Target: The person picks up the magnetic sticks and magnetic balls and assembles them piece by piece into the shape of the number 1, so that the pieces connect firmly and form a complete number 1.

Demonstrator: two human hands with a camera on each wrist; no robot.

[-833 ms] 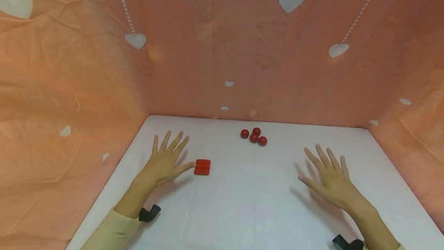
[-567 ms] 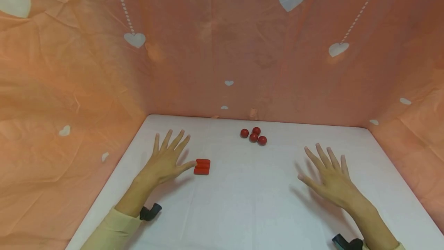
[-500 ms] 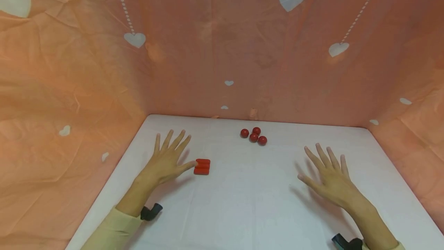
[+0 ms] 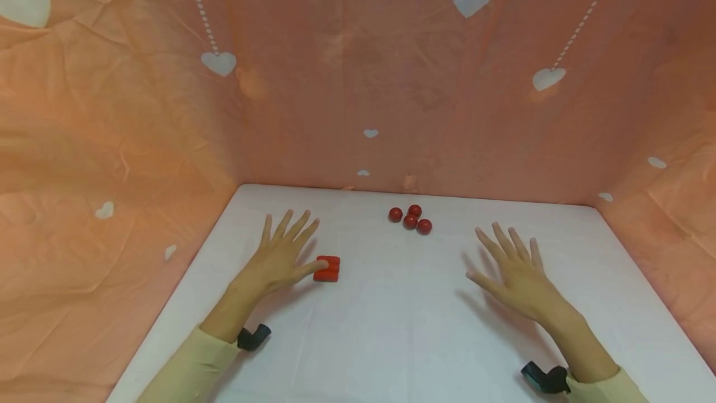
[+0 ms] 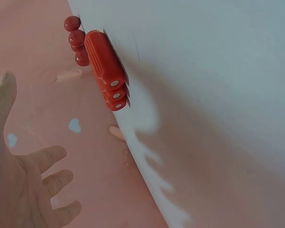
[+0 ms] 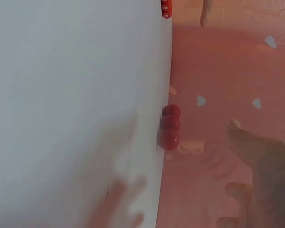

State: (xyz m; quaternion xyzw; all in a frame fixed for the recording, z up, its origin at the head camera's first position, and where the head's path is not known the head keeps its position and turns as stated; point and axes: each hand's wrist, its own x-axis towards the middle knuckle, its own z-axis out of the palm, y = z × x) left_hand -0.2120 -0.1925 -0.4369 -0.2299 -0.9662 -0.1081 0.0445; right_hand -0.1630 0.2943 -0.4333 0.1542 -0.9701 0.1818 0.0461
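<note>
Three short red ribbed rods (image 4: pixel 327 275) lie side by side, left of the table's middle. Pale round discs show in their ends in the left wrist view. My left hand (image 4: pixel 276 264) hovers beside them with fingers spread. Its thumb overlaps the rods in the head view, but the left wrist view shows a gap between. Several glossy red balls (image 4: pixel 411 222) form a small cluster near the table's back edge. My right hand (image 4: pixel 520 282) is held above the table on the right, fingers spread and holding nothing. The balls are the things nearest to it.
A white-covered table (image 4: pixel 391 328) spreads under both hands. An orange sheet (image 4: pixel 335 79) with pale hearts hangs behind it and along both sides. Black wrist cameras (image 4: pixel 545 378) sit at both sleeves.
Both hands have shifted inward: my left hand to the right, its thumb now further over the rods in the head view, and my right hand to the left. Rods and balls stay put.
</note>
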